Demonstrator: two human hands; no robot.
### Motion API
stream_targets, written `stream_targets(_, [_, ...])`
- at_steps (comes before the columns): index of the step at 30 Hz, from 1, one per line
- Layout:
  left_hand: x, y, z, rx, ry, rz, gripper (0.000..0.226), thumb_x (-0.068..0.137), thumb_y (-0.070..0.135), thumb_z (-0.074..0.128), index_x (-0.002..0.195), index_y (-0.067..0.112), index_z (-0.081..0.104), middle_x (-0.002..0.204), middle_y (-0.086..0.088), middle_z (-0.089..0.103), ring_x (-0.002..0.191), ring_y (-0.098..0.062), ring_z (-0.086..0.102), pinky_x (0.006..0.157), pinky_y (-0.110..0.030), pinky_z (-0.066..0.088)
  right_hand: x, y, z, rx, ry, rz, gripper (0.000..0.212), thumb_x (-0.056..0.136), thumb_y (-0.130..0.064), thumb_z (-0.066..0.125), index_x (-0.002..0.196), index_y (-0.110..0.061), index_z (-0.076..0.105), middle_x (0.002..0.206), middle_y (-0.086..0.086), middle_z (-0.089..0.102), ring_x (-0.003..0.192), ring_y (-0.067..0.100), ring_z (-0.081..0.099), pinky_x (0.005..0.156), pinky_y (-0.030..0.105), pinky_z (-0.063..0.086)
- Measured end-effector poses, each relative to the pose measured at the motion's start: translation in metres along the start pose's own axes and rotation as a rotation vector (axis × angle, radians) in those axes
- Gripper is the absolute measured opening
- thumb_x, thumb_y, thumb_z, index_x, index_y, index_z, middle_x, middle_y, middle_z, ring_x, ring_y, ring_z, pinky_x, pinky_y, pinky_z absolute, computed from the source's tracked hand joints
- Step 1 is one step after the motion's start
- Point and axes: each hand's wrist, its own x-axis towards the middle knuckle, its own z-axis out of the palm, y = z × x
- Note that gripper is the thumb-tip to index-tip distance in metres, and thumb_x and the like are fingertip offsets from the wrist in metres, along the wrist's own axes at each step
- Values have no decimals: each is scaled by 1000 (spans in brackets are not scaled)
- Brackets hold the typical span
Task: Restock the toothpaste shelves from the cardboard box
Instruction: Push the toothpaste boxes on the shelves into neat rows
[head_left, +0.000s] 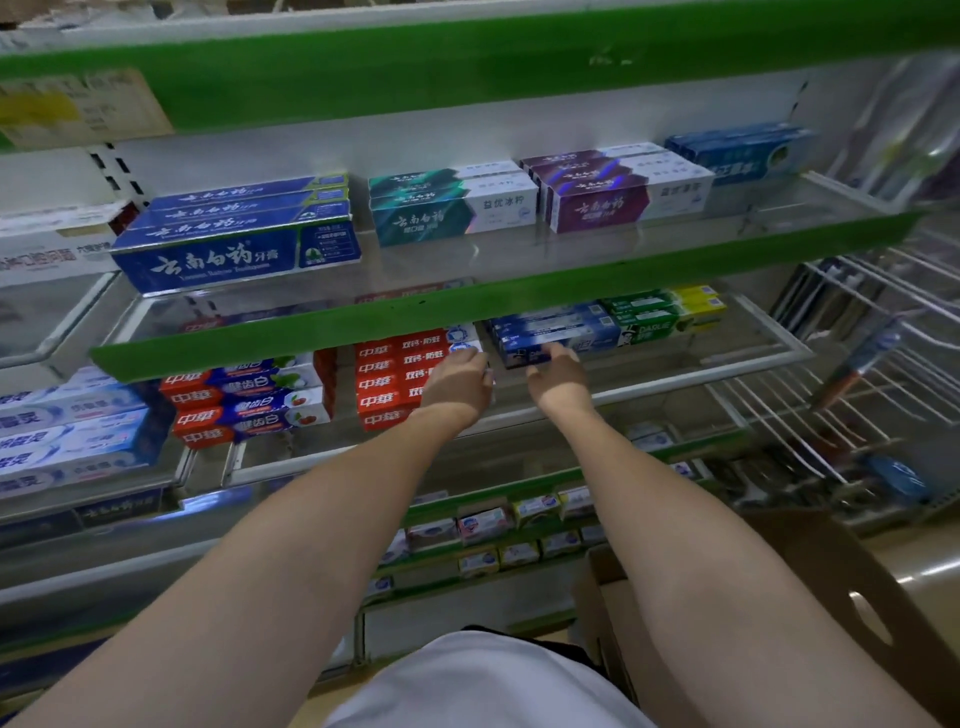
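Filling most of the frame, a store shelving unit has green front edges (467, 306) and clear glass shelves (649, 244); a white wire rack (857, 332) stands at the right edge and a pale floor shows at lower right. The cardboard box (810, 587) sits open at lower right, by the person's right forearm.

Both arms reach up to the middle shelf at centre frame. The left hand (460, 382) rests on the right end of a stack of red cartons (395, 382), fingers curled over the carton ends; whether it grips one I cannot tell. The right hand (558, 379), just beside it and apart from it, has its fingertips against the front of a blue carton (550, 332), with no clear grasp visible.

All cartons lie flat with their long axes running left to right along the shelves, printed faces toward the camera. On the upper shelf lie blue (234, 239), teal (452, 205) and purple (618, 187) stacks; green cartons (660, 312) lie right of the blue one.
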Motion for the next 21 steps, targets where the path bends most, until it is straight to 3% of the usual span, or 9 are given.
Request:
stream_targets(4, [11,23,6,45,-65,79,43,106,30,40,147,16,44,158,-4,38,144,-23,36,122,-41,25,8,19,-13,-81,-24,33,66,99,-27,57,157,-14,30,165,6,23,147,28,33,119,36,33])
stream_targets(9, [27,36,16,241,-277,147,58,109,38,21,161,19,2,168,0,-6,155,-18,-2,126,-43,3,18,22,-13,22,-115,70,81,98,-15,59,163,-26,12,170,-7,0,155,22,16,124,38,25])
stream_targets(14, [31,37,22,322,-281,129,59,108,43,16,161,21,-2,167,2,-11,155,-18,-5,126,-45,2,23,21,-7,70,-137,83,93,92,-9,64,162,-31,7,170,-3,-2,154,29,19,122,44,29])
stream_targets(21, [34,39,20,270,-243,134,60,107,22,31,161,19,4,169,0,-2,155,-19,2,126,-44,4,20,15,-6,42,-96,104,92,92,-13,68,161,-31,10,170,-4,3,149,33,30,117,45,36])
